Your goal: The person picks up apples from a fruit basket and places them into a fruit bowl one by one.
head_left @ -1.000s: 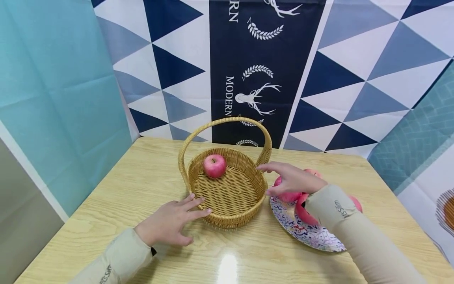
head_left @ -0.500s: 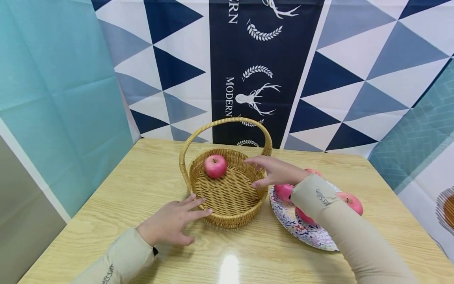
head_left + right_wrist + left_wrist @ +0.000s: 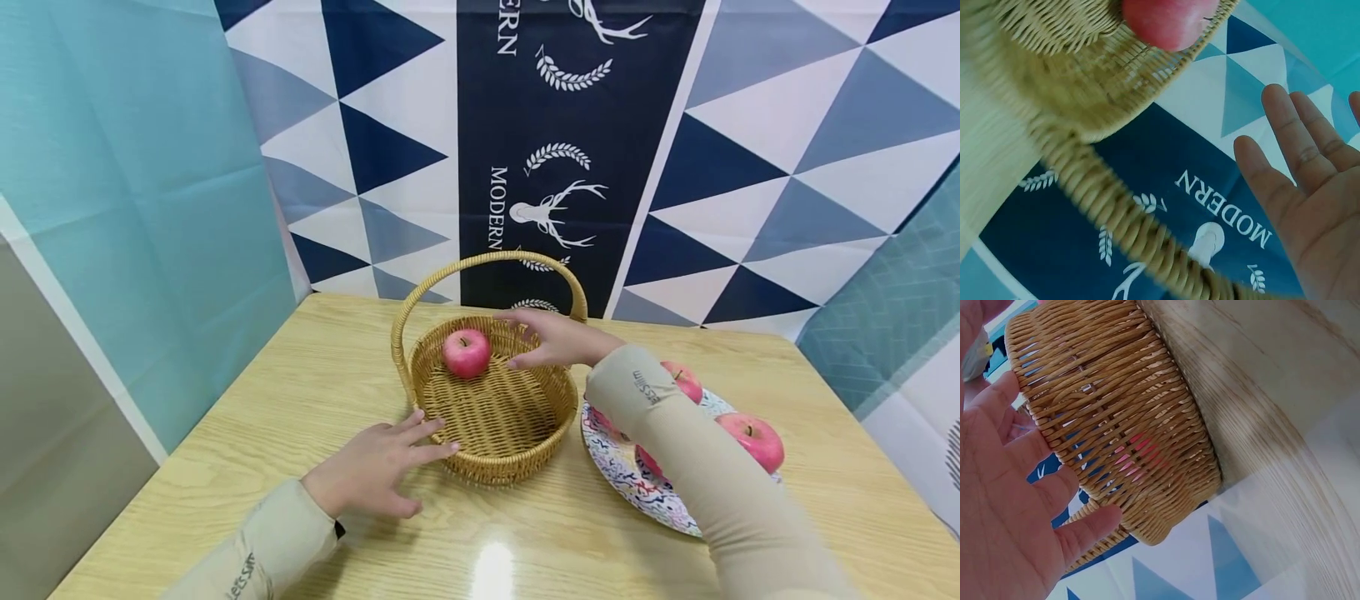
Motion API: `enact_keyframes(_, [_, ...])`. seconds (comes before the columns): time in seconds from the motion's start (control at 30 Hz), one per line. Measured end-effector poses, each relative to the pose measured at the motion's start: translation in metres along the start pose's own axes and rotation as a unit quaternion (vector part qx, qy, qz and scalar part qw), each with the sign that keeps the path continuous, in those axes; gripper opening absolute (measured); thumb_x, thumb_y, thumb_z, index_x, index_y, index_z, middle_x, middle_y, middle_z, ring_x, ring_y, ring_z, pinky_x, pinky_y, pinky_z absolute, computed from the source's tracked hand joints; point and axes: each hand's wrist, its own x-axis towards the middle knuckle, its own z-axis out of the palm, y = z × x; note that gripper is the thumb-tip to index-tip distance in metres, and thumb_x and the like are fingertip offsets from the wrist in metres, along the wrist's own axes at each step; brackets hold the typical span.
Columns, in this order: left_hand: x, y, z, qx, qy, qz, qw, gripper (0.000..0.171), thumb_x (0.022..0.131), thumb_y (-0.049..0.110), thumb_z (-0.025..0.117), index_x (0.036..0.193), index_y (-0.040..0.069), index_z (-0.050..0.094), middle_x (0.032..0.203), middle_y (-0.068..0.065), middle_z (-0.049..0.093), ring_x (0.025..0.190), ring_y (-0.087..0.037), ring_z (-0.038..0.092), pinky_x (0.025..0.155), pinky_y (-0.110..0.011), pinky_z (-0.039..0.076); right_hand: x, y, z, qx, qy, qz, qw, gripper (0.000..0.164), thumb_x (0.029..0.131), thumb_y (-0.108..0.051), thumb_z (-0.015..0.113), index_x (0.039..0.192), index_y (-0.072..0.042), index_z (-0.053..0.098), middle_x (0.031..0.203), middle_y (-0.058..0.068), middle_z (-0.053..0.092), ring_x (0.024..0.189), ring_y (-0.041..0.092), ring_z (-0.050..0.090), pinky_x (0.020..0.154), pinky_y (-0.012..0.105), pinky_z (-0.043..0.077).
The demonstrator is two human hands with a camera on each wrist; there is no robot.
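Note:
A round wicker basket (image 3: 491, 467) with a tall arched handle stands on the table, a pink-red apple (image 3: 467, 353) lying inside at its back left. My left hand (image 3: 375, 468) touches the basket's near left rim with spread fingers; in the left wrist view the fingertips lie along the woven wall (image 3: 1116, 406). Over the basket's back right part hovers my right hand (image 3: 558, 337), its fingers apart and nothing in them. The right wrist view shows that bare palm (image 3: 1329, 212) beside the handle (image 3: 1129, 219), with the apple (image 3: 1169, 22) beyond.
Right of the basket a colourfully patterned plate (image 3: 637, 492) carries several apples, one apple (image 3: 752, 440) at its right side and another (image 3: 684, 381) at the back. My right forearm covers part of it. A patterned cloth (image 3: 551, 125) hangs behind the wooden table (image 3: 300, 375).
My right hand has moved left from the basket's right rim to above its inside, empty throughout. The left hand stays at the rim. The head view has shifted slightly.

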Motion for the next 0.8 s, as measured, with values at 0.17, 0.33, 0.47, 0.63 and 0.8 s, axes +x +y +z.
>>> enact_keyframes(0.17, [0.002,0.001,0.001,0.007,-0.002,0.001,1.0,0.073,0.075,0.04,0.073,0.142,0.022,0.049,0.146,-0.014,0.043,0.129,-0.041,0.042,0.087,-0.05,0.05,0.016,-0.003,0.003,0.0,-0.01,0.012,1.0,0.073,0.086,-0.032,0.066,0.147,-0.007,0.035,0.138,0.021,0.047,0.117,0.038,0.053,0.095,0.05,0.044])
enact_keyframes(0.33, [0.001,0.001,0.001,0.012,0.007,0.006,0.9999,0.072,0.074,0.04,0.073,0.14,0.021,0.05,0.144,-0.015,0.045,0.128,-0.042,0.043,0.086,-0.048,0.05,0.038,-0.008,0.007,0.085,0.03,0.041,0.995,0.069,0.088,-0.024,0.064,0.147,-0.009,0.033,0.136,0.024,0.046,0.117,0.038,0.054,0.096,0.048,0.045])
enact_keyframes(0.47, [-0.001,0.0,0.002,0.011,0.016,0.007,0.9998,0.072,0.073,0.039,0.074,0.139,0.02,0.052,0.143,-0.015,0.046,0.127,-0.043,0.045,0.086,-0.048,0.05,0.057,-0.009,0.015,0.175,0.077,0.051,0.98,0.067,0.089,-0.017,0.065,0.147,-0.008,0.033,0.133,0.023,0.049,0.117,0.038,0.054,0.098,0.046,0.044])
enact_keyframes(0.63, [-0.001,0.0,0.003,0.009,0.022,0.01,0.9997,0.072,0.073,0.039,0.074,0.139,0.02,0.052,0.143,-0.015,0.046,0.126,-0.043,0.045,0.085,-0.048,0.051,0.07,-0.005,0.028,0.216,0.12,0.07,0.966,0.067,0.088,-0.011,0.065,0.147,-0.007,0.033,0.131,0.022,0.05,0.117,0.038,0.053,0.098,0.046,0.043])
enact_keyframes(0.8, [0.001,0.001,0.004,0.004,0.024,0.013,0.9996,0.073,0.072,0.039,0.075,0.139,0.02,0.052,0.143,-0.015,0.047,0.126,-0.043,0.045,0.085,-0.048,0.051,0.073,0.011,0.045,0.231,0.191,0.102,0.949,0.066,0.087,-0.005,0.065,0.146,-0.006,0.036,0.132,0.025,0.049,0.118,0.039,0.053,0.095,0.045,0.046])
